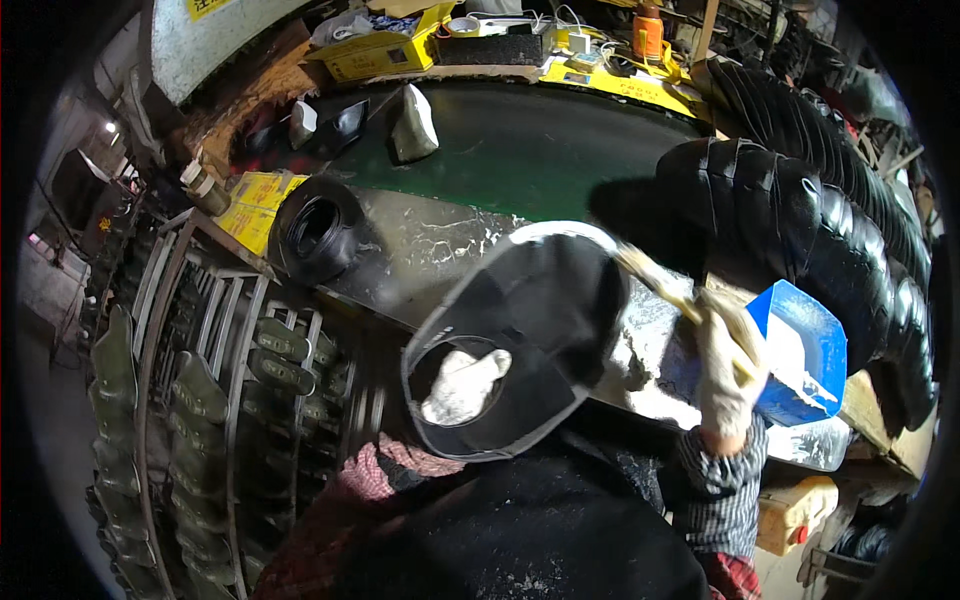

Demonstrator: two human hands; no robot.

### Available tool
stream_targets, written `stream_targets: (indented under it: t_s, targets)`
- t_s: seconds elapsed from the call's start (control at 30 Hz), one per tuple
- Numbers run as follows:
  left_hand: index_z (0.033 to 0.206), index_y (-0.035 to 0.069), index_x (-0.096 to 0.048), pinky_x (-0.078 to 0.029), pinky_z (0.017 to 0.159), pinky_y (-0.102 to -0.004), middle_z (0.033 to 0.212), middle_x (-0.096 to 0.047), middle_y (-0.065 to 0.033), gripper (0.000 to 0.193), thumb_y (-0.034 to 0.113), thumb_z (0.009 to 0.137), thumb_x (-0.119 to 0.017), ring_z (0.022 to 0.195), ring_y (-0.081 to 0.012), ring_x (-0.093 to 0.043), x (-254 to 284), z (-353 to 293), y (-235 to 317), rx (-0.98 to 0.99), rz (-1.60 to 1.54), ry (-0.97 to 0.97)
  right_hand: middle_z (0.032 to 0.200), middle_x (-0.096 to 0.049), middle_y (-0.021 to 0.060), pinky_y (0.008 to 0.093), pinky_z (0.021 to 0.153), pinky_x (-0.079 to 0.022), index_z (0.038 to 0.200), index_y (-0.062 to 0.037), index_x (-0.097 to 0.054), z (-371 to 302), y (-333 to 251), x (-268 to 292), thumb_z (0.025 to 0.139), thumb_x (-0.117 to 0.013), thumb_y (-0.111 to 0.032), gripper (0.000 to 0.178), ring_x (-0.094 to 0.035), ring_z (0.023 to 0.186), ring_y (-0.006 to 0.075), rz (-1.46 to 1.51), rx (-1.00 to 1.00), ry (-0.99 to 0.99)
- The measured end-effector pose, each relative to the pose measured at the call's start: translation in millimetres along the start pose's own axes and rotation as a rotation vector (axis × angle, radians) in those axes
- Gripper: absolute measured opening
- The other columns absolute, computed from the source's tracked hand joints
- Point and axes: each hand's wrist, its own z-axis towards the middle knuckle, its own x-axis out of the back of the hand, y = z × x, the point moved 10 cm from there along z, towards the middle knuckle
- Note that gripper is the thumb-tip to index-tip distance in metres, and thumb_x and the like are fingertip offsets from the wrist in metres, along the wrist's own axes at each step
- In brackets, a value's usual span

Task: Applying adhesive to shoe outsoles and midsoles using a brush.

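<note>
A wide black piece (525, 320), flared like a boot upper, is held tilted in front of me, with a white coating along its far rim. My left hand (465, 388), in a white glove, shows through the round opening at its near-left end. Its fingers are closed and appear to grip the piece from inside; part of the hand is hidden. White-gloved too, my right hand (730, 350) is wrapped round a brush (655, 275). The bristles touch the coated rim at its right end. Beside that hand stands a blue container (825, 345) with white paste inside.
Behind runs a dark green belt (530, 165) carrying several pointed black and white pieces (415, 125). Glossy black rubber pieces (770, 200) are stacked at right. At left are a black ring-shaped piece (320, 230) and a metal rack (235, 350). A yellowish jerrycan (795, 512) sits lower right.
</note>
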Motion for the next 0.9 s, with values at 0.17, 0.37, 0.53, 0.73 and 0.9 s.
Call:
stream_targets:
  t_s: [0.17,0.37,0.53,0.73,0.9]
  targets:
    - [0.101,0.002,-0.061,-0.048,0.069,-0.0306,0.088,-0.063,-0.0053,0.019,0.019,0.096,-0.055,0.074,-0.0154,-0.059,-16.2,5.9,-10.2,0.002,-0.067,-0.082,0.086,-0.067,0.0138,0.0322,0.066,-0.052,0.103,0.0018,-0.066,-11.3,-129.7,-112.3,0.078,-0.071,-0.011,0.028,-0.067,0.076,0.0257,0.193,0.589,-0.543]
    - [0.105,0.000,-0.061,-0.051,0.075,-0.0326,0.094,-0.065,-0.0083,0.023,0.020,0.097,-0.053,0.081,-0.0179,-0.062,-13.0,9.0,-7.5,0.040,-0.073,-0.096,0.083,-0.066,0.0123,0.0326,0.063,-0.053,0.101,-0.0011,-0.066,-37.5,-137.8,-103.0,0.079,-0.073,-0.014,0.026,-0.066,0.069,0.0255,0.165,0.571,-0.559]
    - [0.109,-0.002,-0.061,-0.053,0.080,-0.0342,0.099,-0.067,-0.0108,0.027,0.022,0.098,-0.051,0.086,-0.0199,-0.064,-43.1,28.4,56.4,0.113,0.010,-0.150,0.079,-0.067,0.0103,0.0340,0.061,-0.053,0.099,-0.0036,-0.068,-58.5,-136.4,-76.2,0.080,-0.076,-0.021,0.027,-0.066,0.067,0.0249,0.224,0.426,-0.826]
    - [0.101,0.002,-0.063,-0.049,0.068,-0.0271,0.086,-0.065,-0.0068,0.017,0.017,0.093,-0.060,0.076,-0.0128,-0.060,-147.3,-17.5,122.5,-0.239,0.531,-0.123,0.085,-0.066,0.0068,0.0248,0.070,-0.051,0.107,0.0039,-0.063,-72.3,-11.3,28.6,0.087,-0.066,-0.016,0.028,-0.063,0.076,0.0131,0.263,-0.480,-0.155]
    - [0.106,-0.001,-0.060,-0.052,0.072,-0.0280,0.095,-0.066,-0.0090,0.020,0.015,0.096,-0.053,0.085,-0.0152,-0.063,-74.9,-10.0,100.4,-0.145,0.817,0.098,0.086,-0.069,0.0119,0.0299,0.070,-0.052,0.096,0.0020,-0.068,-55.6,-12.2,33.7,0.088,-0.058,-0.007,0.015,-0.066,0.078,0.0225,-0.097,-0.159,-0.280]
